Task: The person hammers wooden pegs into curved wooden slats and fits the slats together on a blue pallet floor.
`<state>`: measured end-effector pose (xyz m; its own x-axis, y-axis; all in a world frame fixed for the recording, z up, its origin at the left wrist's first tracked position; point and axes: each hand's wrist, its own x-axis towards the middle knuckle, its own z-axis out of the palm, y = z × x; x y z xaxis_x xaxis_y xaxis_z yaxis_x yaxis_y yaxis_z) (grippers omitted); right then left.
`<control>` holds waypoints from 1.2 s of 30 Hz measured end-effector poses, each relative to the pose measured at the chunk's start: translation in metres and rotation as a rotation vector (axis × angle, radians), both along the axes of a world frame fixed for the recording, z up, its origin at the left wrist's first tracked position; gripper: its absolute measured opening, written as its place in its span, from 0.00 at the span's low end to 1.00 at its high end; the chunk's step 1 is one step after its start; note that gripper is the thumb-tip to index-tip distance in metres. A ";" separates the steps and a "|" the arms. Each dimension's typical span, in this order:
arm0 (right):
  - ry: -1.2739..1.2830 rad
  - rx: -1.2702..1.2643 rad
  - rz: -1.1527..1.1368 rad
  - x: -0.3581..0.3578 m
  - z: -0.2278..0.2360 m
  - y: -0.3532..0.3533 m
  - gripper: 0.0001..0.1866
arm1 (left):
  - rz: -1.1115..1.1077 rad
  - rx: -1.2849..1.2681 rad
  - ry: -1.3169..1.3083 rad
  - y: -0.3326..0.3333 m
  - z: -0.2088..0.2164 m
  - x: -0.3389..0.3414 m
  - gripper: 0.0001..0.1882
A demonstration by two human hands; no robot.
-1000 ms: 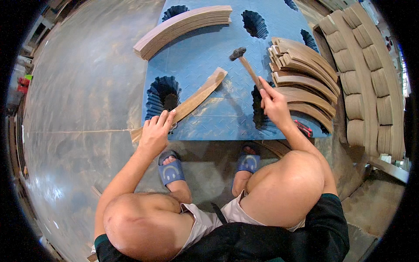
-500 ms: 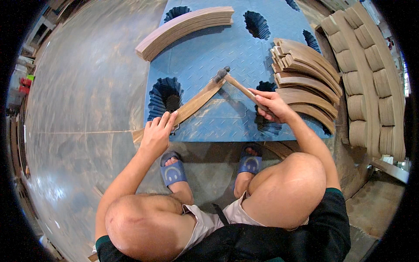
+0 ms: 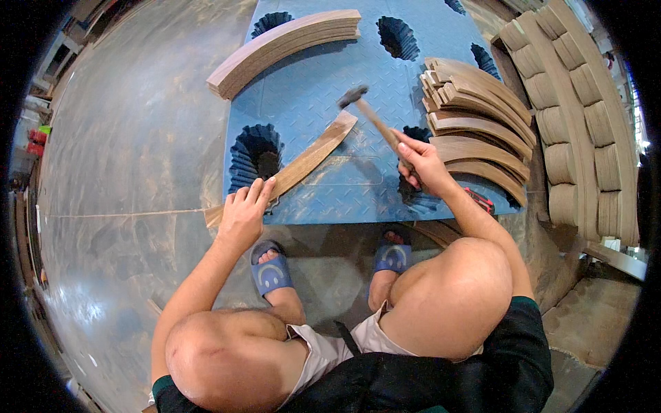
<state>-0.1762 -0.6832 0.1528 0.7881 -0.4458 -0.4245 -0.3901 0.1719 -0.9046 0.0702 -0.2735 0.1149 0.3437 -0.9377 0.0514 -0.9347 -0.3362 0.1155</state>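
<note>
My right hand [image 3: 425, 165] is wrapped round the wooden handle of a hammer [image 3: 377, 122]. The dark hammer head hangs in the air, a little above and apart from the far end of a curved wooden strip [image 3: 311, 159]. My left hand [image 3: 242, 215] grips the near part of that strip, fingers laid over its top. The strip slants from the lower left toward the middle of a blue textured platform [image 3: 337, 206], and its near end sticks out past the platform's edge. My left thumb is hidden.
Stacked curved wooden pieces [image 3: 482, 124] lie on the platform's right side. A curved stack [image 3: 286, 48] rests at its far left. Dark ribbed holes [image 3: 398, 38] pierce the platform. A red object [image 3: 480, 199] shows beside my right forearm. More wooden pieces [image 3: 561, 125] stand in rows farther right.
The hammer has lifted off the strip's far end, its head moving away and slightly blurred. My left hand still holds the strip. A red object now shows beside my right forearm.
</note>
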 end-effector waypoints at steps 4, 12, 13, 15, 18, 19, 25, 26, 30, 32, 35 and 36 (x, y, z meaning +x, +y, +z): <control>0.147 -0.155 0.120 -0.001 -0.007 0.005 0.27 | 0.010 0.012 0.016 0.000 -0.003 0.001 0.42; -0.252 -1.057 0.416 -0.012 -0.002 0.043 0.30 | -0.005 -0.059 -0.026 0.002 -0.005 0.000 0.38; -0.222 -1.209 0.483 -0.013 0.009 0.051 0.30 | -0.005 -0.055 -0.020 0.001 -0.005 0.001 0.38; -0.169 -1.201 0.536 -0.017 0.006 0.066 0.27 | 0.001 -0.039 -0.010 0.002 -0.004 0.000 0.38; -0.145 -1.229 0.530 -0.019 -0.001 0.078 0.27 | -0.009 -0.063 -0.009 0.000 -0.002 -0.002 0.38; -0.145 -1.230 0.516 -0.018 -0.003 0.080 0.27 | -0.014 -0.076 -0.011 0.000 -0.002 -0.002 0.38; -0.029 -1.132 0.268 -0.015 -0.018 0.071 0.27 | -0.005 -0.054 -0.001 0.004 0.001 0.000 0.41; 0.001 -1.018 0.153 -0.011 -0.020 0.059 0.27 | 0.002 -0.028 -0.001 0.007 0.002 0.000 0.41; -0.123 -0.699 -0.162 -0.011 -0.034 0.015 0.25 | -0.008 -0.062 -0.001 -0.004 -0.005 -0.003 0.39; -0.050 -0.424 -0.127 -0.012 -0.014 0.015 0.25 | 0.005 -0.063 -0.007 0.001 -0.003 -0.003 0.39; 0.000 -0.017 -0.075 -0.014 0.008 0.020 0.26 | 0.013 -0.032 0.016 0.003 -0.003 0.000 0.40; 0.013 0.018 -0.060 -0.013 0.004 0.016 0.28 | 0.008 -0.031 0.024 0.000 -0.003 -0.001 0.40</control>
